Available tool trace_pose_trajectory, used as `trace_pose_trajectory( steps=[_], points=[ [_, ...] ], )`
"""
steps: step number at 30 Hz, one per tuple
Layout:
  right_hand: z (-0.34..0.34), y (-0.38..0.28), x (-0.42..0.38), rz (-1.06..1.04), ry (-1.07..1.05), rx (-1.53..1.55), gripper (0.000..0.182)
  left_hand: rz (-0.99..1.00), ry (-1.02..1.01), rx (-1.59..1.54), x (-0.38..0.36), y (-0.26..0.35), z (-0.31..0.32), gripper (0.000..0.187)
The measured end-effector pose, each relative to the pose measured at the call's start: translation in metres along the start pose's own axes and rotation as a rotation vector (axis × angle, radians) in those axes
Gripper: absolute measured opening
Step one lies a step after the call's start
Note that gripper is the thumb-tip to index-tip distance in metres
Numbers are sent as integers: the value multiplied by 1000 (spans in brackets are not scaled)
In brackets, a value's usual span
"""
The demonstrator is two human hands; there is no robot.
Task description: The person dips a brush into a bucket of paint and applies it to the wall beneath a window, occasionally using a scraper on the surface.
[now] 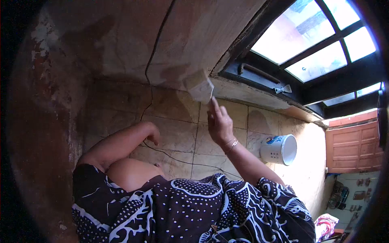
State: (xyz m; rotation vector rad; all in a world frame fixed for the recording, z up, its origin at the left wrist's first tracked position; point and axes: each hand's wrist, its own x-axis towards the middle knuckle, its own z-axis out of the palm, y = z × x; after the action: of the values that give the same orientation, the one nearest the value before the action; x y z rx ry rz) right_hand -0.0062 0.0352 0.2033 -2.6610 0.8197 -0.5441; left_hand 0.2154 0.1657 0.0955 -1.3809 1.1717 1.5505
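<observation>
My right hand [221, 121] is closed round the handle of a wide, pale brush [199, 86], which is blurred. The brush is at the lower part of the wall [178, 52], just left of the corner of the window frame. My left hand [153, 134] hangs beside my bent knee, its fingers bent downward and partly hidden; what it holds, if anything, does not show.
A black cable [152, 67] runs down the wall and across the tiled floor [174, 133]. To the right, a white bucket [277, 150] lies near a dark-framed window [279, 77] with a metal latch [283, 89]. Farther right is a reddish wooden door [354, 148].
</observation>
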Motion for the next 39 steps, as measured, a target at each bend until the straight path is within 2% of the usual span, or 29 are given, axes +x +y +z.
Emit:
trace_pose_trajectory(
  steps=[2, 5, 7, 10, 11, 13, 14, 15, 17, 18, 19, 21, 23, 25, 26, 28, 29, 31, 32, 35, 38, 39],
  points=[
    [-22, -10, 21, -91, 190, 75, 59, -10, 5, 16, -10, 6, -3, 68],
    [-44, -17, 40, -141, 295, 64, 57, 14, 70, 51, -20, 10, -8, 67],
    [-49, -24, 36, -142, 271, 157, 58, 54, 108, 69, -14, 6, -6, 66],
    [-68, -47, 21, 55, 4, 579, 64, 33, 95, 34, -4, 5, -2, 65],
    [-67, -45, 20, 59, 5, 581, 64, 17, 87, 35, -6, 5, -2, 65],
    [-64, -37, 18, 111, -184, 734, 64, -4, 82, 39, -8, 5, -3, 64],
    [-60, -36, 17, 166, -180, 889, 53, 11, 90, 114, 2, 3, -3, 65],
    [-67, -38, 20, 161, -178, 888, 53, 28, 101, 186, 8, 1, -3, 66],
    [-92, -40, 28, 512, -511, 1044, 38, 20, 80, 144, 11, -1, -4, 66],
    [-95, -37, 30, 502, -502, 1050, 27, 15, 56, 104, 13, -2, -2, 66],
    [-98, -35, 31, 502, -507, 1049, 27, 17, 54, 100, 15, -2, -2, 66],
    [-104, -32, 35, 347, -460, 1126, 27, 28, 37, 124, 9, 1, -4, 67],
    [-110, -32, 38, 289, -525, 1235, 29, 24, 8, 75, -2, 3, -4, 68],
    [-115, -49, 42, 189, -449, 1310, 30, 21, -26, 28, -8, 5, -3, 70],
    [-114, -54, 47, 188, -452, 1310, 30, 27, -49, 64, -8, 5, -3, 71],
    [-108, -64, 59, 120, -322, 868, 31, 40, -81, 90, -3, 3, -2, 73],
    [-98, -65, 63, 118, -325, 866, 31, 39, -86, 76, 2, 0, -2, 73],
    [-68, -63, 72, -60, -239, 750, 29, 41, -98, 51, 18, -5, -1, 73],
    [-61, -66, 83, -171, -215, 462, 25, 40, -103, 37, 28, -8, -1, 73],
    [-30, -69, 113, -163, -141, 406, 21, 38, -100, -18, 61, -15, 2, 74],
    [-30, -71, 151, -249, -60, 356, 20, 23, -90, -56, 89, -21, 4, 74],
    [-50, -85, 157, -254, -49, 405, 19, 21, -79, -64, 93, -19, 6, 75]
  ],
)
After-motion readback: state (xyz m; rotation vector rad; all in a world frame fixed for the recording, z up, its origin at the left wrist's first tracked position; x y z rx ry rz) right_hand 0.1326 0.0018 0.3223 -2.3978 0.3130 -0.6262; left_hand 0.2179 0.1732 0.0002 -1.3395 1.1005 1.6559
